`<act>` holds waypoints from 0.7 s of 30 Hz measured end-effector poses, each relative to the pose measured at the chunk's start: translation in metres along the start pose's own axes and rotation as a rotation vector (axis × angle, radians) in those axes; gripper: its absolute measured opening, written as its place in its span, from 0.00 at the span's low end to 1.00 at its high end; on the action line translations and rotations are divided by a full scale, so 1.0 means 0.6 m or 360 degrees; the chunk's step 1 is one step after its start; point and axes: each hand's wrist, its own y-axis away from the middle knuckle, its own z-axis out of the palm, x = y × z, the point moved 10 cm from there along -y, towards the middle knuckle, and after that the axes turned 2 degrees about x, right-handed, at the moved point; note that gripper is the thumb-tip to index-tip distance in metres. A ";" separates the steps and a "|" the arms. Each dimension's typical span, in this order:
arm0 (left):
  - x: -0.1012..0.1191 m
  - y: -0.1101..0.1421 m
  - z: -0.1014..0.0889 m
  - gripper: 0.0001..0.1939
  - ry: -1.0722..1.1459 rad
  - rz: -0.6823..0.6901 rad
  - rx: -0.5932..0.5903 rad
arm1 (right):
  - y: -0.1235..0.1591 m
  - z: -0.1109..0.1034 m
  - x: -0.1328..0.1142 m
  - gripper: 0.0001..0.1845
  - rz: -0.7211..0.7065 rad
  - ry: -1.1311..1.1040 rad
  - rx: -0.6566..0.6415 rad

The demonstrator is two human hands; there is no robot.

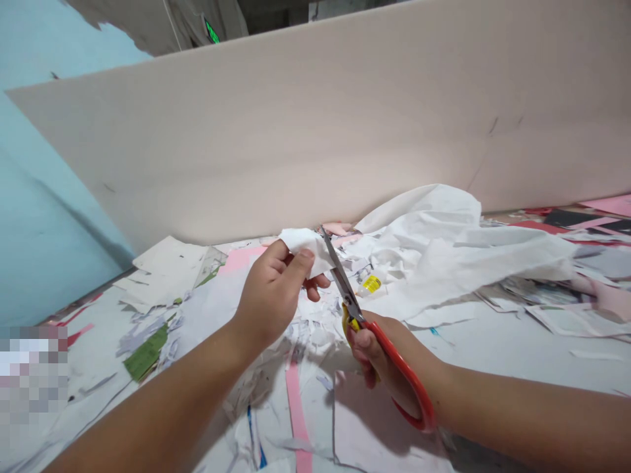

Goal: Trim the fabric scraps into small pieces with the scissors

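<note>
white crumpled paper (300, 248) sits pinched against the fingertips of the left hand (273, 289), its thumb and fingers clamped together on the wad. just past those fingertips lie the steel blades of scissors with red-orange plastic handles (340, 276), gripped by the curled fingers of the right hand (382, 348). the blade tips reach close to the left fingers, so a careless closing could nip them. soft paper could also slide from the pinch, folding between the blades and tearing raggedly.
</note>
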 end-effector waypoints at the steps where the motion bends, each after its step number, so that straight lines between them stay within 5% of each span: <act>1: 0.000 0.000 0.001 0.09 0.0014 0.0000 -0.0012 | 0.000 0.000 0.001 0.31 0.0002 -0.0001 0.0000; 13: -0.002 -0.003 0.005 0.11 -0.0052 0.0021 -0.0082 | 0.004 0.002 0.002 0.34 0.0153 0.0015 -0.0014; 21: -0.002 -0.002 0.003 0.11 -0.0069 -0.0007 -0.0067 | 0.004 0.007 -0.001 0.30 0.0049 -0.0135 -0.0005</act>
